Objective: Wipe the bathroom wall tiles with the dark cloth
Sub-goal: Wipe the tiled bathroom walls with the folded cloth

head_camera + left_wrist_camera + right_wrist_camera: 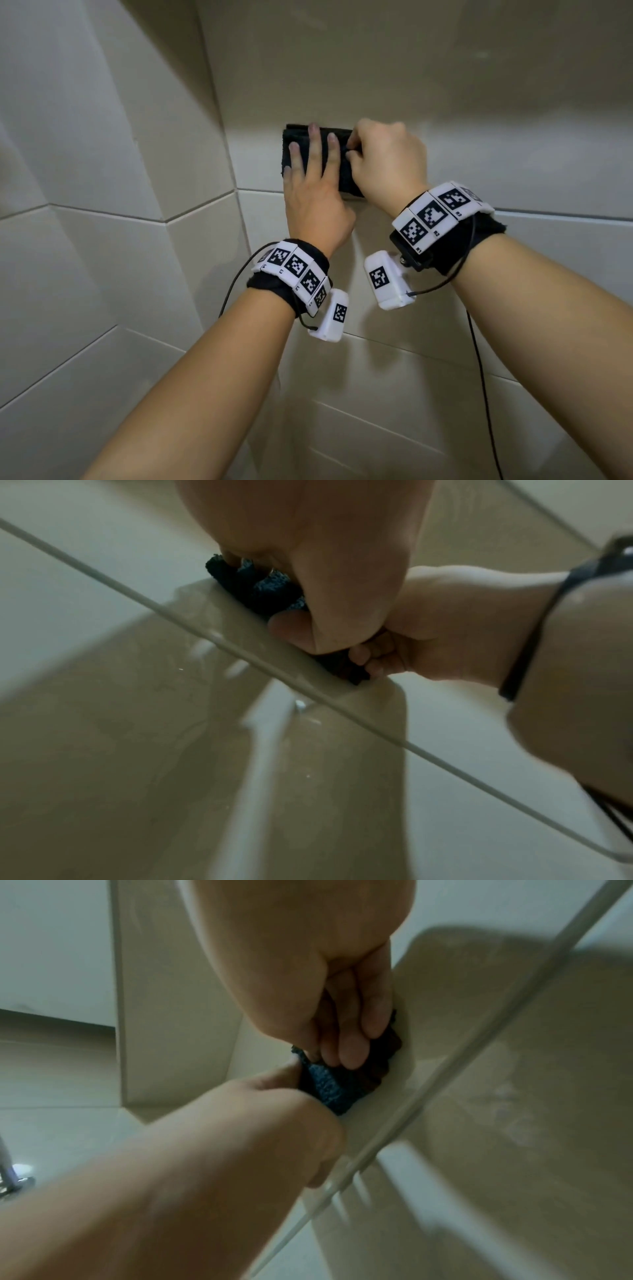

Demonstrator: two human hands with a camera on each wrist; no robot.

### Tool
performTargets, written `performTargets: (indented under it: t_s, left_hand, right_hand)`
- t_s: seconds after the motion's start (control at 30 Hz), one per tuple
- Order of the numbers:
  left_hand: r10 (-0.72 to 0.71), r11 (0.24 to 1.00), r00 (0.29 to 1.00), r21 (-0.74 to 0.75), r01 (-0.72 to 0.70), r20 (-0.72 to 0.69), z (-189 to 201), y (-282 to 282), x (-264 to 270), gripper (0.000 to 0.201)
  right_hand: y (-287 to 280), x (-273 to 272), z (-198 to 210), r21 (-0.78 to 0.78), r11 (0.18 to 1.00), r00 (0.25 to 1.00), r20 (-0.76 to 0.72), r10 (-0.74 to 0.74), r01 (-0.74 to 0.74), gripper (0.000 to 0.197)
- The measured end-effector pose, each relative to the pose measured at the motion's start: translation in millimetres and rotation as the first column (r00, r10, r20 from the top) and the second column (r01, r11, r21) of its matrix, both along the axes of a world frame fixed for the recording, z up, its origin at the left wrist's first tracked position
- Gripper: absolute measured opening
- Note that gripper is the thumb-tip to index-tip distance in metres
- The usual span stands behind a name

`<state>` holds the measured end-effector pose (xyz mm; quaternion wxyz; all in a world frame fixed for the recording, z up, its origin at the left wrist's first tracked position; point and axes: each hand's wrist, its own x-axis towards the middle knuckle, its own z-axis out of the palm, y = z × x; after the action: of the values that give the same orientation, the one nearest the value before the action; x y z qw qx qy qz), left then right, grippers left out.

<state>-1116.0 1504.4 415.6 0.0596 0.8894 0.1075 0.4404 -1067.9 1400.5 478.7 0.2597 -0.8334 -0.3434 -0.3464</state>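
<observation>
**Both hands on folded cloth, pressed to wall tile**

Dark cloth (310, 161), folded into a thick pad, sits flat on the wall tile (445, 137), just above the horizontal grout line (548, 214), near the wall corner. Left hand (313, 192) presses it, fingers (313, 137) straight and spread. Right hand (383, 161) pinches the cloth's right edge, fingers curled. Cloth looks soft, light, terry-textured, likely to bunch; best held flat-palmed across the middle. No containers visible.

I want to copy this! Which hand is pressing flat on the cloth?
The left hand: its fingers lie straight and spread on the dark cloth. The right hand curls and pinches the cloth's edge.
</observation>
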Motion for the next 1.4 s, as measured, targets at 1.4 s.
performTargets:
  t_s: [1.4]
  left_hand:
    - [-0.200,0.959,0.978,0.215,0.185,0.051,-5.2,-81.8,-8.3,0.037]
  right_hand:
    - [-120.3,-19.8,-62.3,-0.103,0.956,0.961,0.054,-0.271,0.275,0.019]
